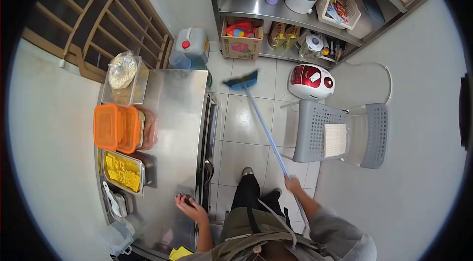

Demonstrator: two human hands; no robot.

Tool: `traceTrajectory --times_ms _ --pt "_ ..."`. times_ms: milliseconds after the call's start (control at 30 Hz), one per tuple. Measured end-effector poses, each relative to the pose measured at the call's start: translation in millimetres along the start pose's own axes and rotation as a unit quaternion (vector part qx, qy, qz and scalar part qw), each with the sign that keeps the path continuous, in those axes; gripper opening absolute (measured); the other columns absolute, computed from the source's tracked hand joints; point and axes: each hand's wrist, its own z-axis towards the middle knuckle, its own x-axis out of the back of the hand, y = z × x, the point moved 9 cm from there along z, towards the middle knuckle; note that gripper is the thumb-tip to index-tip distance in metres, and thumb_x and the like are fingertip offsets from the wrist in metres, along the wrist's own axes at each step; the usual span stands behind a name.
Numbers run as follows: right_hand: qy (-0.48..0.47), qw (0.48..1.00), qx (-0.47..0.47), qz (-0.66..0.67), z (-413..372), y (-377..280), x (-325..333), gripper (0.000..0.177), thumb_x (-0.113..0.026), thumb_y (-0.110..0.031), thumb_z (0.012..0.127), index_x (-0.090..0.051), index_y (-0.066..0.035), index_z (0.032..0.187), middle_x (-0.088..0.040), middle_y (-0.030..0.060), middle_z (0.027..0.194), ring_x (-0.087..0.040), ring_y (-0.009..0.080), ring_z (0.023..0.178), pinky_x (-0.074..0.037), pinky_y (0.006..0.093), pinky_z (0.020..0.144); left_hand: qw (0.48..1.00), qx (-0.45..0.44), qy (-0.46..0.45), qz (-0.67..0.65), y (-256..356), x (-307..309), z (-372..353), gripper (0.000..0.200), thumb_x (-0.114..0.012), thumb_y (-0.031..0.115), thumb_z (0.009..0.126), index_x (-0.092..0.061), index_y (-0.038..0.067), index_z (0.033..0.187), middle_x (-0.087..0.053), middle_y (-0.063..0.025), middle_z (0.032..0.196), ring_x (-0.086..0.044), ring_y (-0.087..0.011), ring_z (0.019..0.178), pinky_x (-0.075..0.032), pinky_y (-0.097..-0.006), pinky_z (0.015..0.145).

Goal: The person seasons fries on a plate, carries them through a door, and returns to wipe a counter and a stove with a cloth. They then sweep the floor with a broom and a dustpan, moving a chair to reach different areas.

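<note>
The broom (264,126), judged light and stiff, is suitably shaft-gripped by the right hand (292,185); left hand's (191,208) hold is unclear.

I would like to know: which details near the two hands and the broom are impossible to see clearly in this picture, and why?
In the head view:
- Dark patch at the left hand: too small to identify.
- Broom head: bristles too blurred to make out.
- Right hand: its underside is hidden by the hand itself.
- Yellow item: cut off by the bottom edge.
</note>
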Motion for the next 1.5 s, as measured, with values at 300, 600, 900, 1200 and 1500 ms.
traceTrajectory --times_ms 300,600,900,1200,1500 --pt "-0.045 0.988 -0.137 0.057 -282.9 141.4 40.8 0.068 -0.038 -0.054 0.086 -0.057 0.007 0.061 -0.054 0.0254 0.058 -0.058 0.0386 0.06 -0.042 0.0467 0.059 1.0 0.013 -0.007 -0.024 -10.4 -6.9 -2.2 0.024 -0.04 0.013 0.088 -0.044 -0.005 0.102 -0.036 -0.0245 0.122 -0.031 -0.0411 0.119 -0.026 -0.0481 0.096" --pt "0.173 0.98 -0.02 0.093 114.1 -39.3 61.1 0.078 -0.032 -0.062 0.084 -0.056 0.008 0.057 -0.055 0.0274 0.056 -0.06 0.0405 0.063 -0.045 0.0474 0.062 0.999 -0.021 -0.041 0.022 2.2 -2.7 -2.7 0.02 -0.041 0.011 0.087 -0.045 -0.005 0.099 -0.037 -0.0236 0.122 -0.031 -0.041 0.12 -0.026 -0.0473 0.097" --pt "0.026 0.989 -0.109 0.1 68.0 19.8 -11.2 0.072 -0.034 -0.058 0.086 -0.058 0.01 0.088 -0.059 0.0311 0.08 -0.057 0.0432 0.084 -0.045 0.0462 0.073 0.995 -0.059 -0.055 0.059 9.2 -5.9 -2.9 0.025 -0.04 0.017 0.089 -0.046 -0.006 0.096 -0.038 -0.0229 0.121 -0.032 -0.0413 0.12 -0.027 -0.049 0.096" --pt "-0.207 0.951 -0.219 0.071 -295.8 117.8 0.4 0.073 -0.032 -0.058 0.086 -0.06 0.009 0.074 -0.059 0.022 0.064 -0.061 0.0327 0.064 -0.046 0.0404 0.06 0.991 -0.108 -0.053 0.054 13.5 -4.6 -9.2 0.027 -0.046 0.017 0.086 -0.045 -0.007 0.1 -0.037 -0.0227 0.123 -0.035 -0.0391 0.117 -0.029 -0.0456 0.096" --pt "-0.3 0.794 -0.081 0.522 -232.1 -52.5 153.4 0.034 -0.038 -0.034 0.093 -0.053 -0.006 0.08 -0.053 0.0028 0.067 -0.049 0.0104 0.052 -0.043 0.024 0.049 0.79 -0.39 -0.4 -0.254 238.1 -122.2 -118.9 0.07 -0.074 0.018 0.059 -0.038 0.005 0.117 -0.037 -0.0217 0.127 -0.032 -0.0406 0.12 -0.02 -0.0544 0.1"
